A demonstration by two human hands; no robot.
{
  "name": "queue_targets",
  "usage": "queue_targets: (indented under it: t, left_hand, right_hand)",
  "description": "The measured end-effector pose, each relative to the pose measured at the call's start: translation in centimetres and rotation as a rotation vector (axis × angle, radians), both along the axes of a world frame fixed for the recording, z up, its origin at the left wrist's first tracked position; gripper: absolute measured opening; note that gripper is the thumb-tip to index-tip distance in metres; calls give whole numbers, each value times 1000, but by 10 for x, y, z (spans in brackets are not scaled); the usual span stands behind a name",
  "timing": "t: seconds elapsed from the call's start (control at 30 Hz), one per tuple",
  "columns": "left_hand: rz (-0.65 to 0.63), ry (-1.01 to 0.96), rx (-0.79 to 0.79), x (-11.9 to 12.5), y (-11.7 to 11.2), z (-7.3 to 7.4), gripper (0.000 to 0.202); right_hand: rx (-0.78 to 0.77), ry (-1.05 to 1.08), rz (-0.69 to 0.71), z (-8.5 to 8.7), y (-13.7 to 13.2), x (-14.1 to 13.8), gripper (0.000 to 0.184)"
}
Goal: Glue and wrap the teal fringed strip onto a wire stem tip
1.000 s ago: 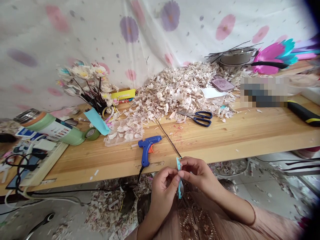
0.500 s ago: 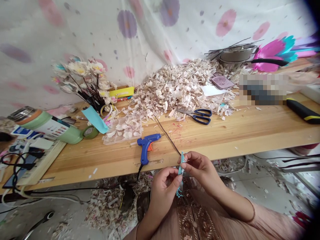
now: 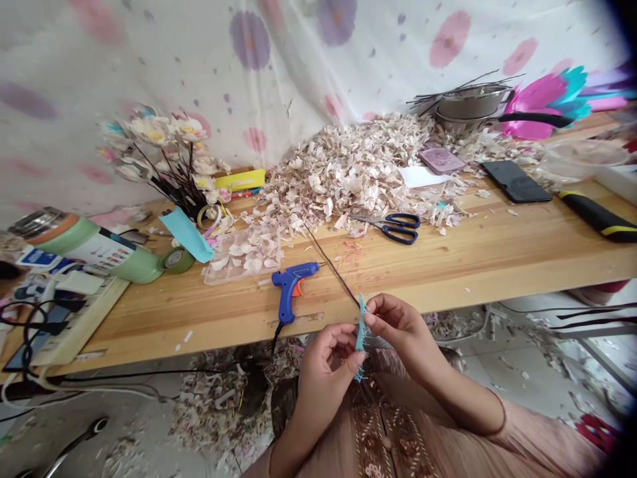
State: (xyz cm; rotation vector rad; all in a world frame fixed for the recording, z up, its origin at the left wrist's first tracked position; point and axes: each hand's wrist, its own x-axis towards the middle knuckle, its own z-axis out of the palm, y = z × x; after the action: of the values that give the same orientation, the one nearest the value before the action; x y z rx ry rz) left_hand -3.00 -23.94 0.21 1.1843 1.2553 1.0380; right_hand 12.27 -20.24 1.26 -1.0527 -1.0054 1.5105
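Note:
A fringed blue paper strip (image 3: 360, 337) hangs upright between my two hands, over the front edge of the table. Its cut fringe points right. My left hand (image 3: 329, 362) pinches the strip around its middle with thumb and fingers. Higher up, my right hand (image 3: 398, 324) grips its upper part between thumb and forefinger. From the top of the strip a thin dark stem (image 3: 334, 267) slants up and left across the table. Left of the stem lies a blue hot glue gun (image 3: 291, 285) with an orange trigger, its nozzle close to the stem.
Scissors (image 3: 398, 226) lie before a large heap of dried petals (image 3: 343, 172). A petal tray (image 3: 243, 255), green tape roll (image 3: 178, 259), green bottle (image 3: 104, 245) and finished flowers (image 3: 159, 139) stand left. At right are a phone (image 3: 516, 181) and a black-yellow handle (image 3: 597, 216).
The blue strip now stands straighter, with its fringe showing more clearly. My left fingers have loosened and spread slightly around it. The whole view has shifted a little.

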Motion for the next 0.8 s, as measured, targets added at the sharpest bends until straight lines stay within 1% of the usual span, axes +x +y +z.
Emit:
queue_targets:
  t: [0.1,0.17,0.23,0.3,0.4,0.57,0.67,0.8]
  left_hand:
    - [11,7,0,0,0,0,26]
    - [18,14,4,0,0,0,24]
    - [28,22,10,-1,0,0,24]
    - [37,24,14,0,1,0,27]
    - [44,15,12,0,2,1,35]
    - [27,3,-14,2,4,-1,42]
    - [31,-1,-35,3,6,-3,46]
    - [26,-18,-58,2,7,-4,49]
  right_hand:
    - [-1,6,113,-2,-1,0,35]
    - [2,-7,157,-5,-2,-1,35]
    - [0,-25,136,-7,-1,-1,34]
    - [-8,-21,93,-9,1,-1,33]
    - [-16,3,34,-8,4,2,33]
    - [-27,6,-46,-7,7,6,32]
    - [-26,6,-73,-8,7,6,32]
    - [-20,15,-69,-8,7,4,34]
